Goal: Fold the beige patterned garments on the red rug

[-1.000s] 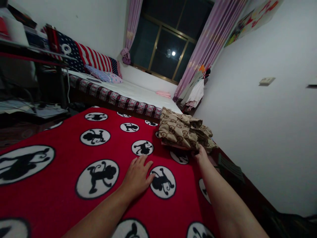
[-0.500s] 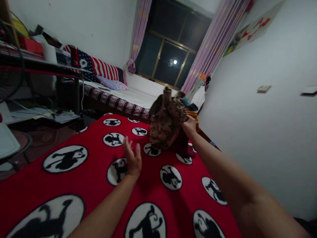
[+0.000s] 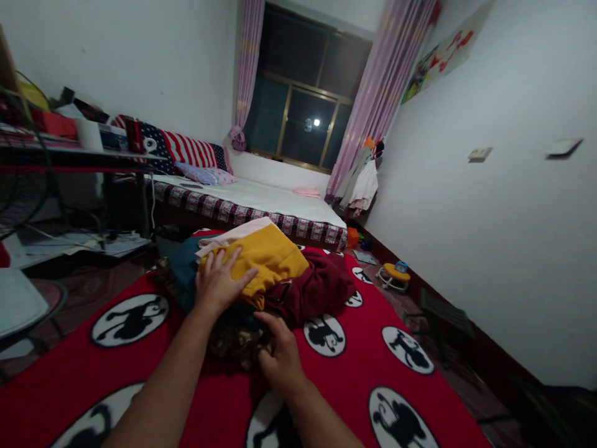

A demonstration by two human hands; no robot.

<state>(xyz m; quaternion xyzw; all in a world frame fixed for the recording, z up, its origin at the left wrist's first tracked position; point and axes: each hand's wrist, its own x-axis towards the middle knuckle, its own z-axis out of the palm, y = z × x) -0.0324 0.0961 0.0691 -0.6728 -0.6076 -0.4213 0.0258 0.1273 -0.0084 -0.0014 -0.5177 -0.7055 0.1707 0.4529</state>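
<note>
A heap of clothes lies on the red blanket. On its top sits a yellow garment, with a pale pink garment behind it. My left hand rests on the yellow cloth, its fingers spread. Teal cloth shows to the left. To the right lies a dark red garment. Low at the front, my right hand has finger and thumb curled round the edge of a brown patterned garment; its other fingers are partly hidden.
Behind the blanket stands a bed with a white cover and pillows. A cluttered desk is at the left, near a white chair. On the floor at the right are a small yellow stool and a dark folding stool.
The patterned bundle, raised in my right hand before, is now down on the blanket within a spread heap. My left hand has moved onto the yellow garment. The view has shifted slightly.
</note>
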